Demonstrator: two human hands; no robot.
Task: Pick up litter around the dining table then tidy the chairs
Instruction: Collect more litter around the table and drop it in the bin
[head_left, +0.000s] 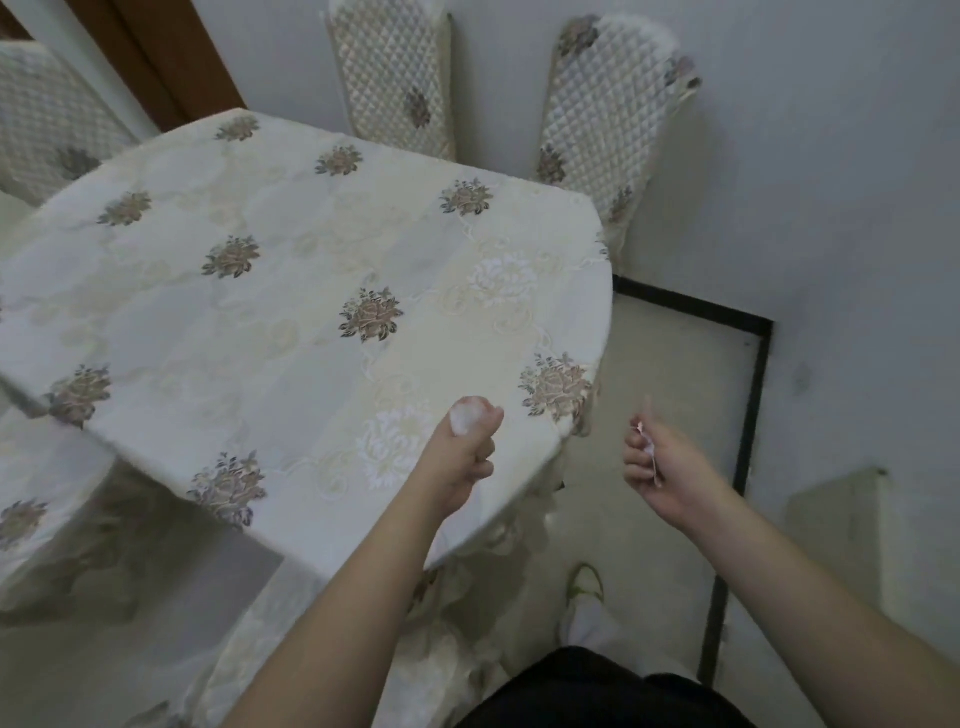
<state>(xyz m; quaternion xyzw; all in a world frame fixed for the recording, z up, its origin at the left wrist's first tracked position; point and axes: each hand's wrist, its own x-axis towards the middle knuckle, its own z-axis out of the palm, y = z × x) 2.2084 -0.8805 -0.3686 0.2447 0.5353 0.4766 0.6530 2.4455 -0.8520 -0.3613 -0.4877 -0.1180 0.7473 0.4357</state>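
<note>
Left hand (465, 447) clenches a white wad (464, 415) over the table (270, 291) edge; right hand (657, 460), beside it above the floor, pinches a small scrap (649, 447). Two chairs (597, 135) stand beyond both hands.

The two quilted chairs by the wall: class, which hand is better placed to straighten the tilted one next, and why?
Probably the right hand: it hangs over the floor on the tilted chair's side, while the left hand is over the table. Both hands' fingers already grip litter, so neither is free.
</note>
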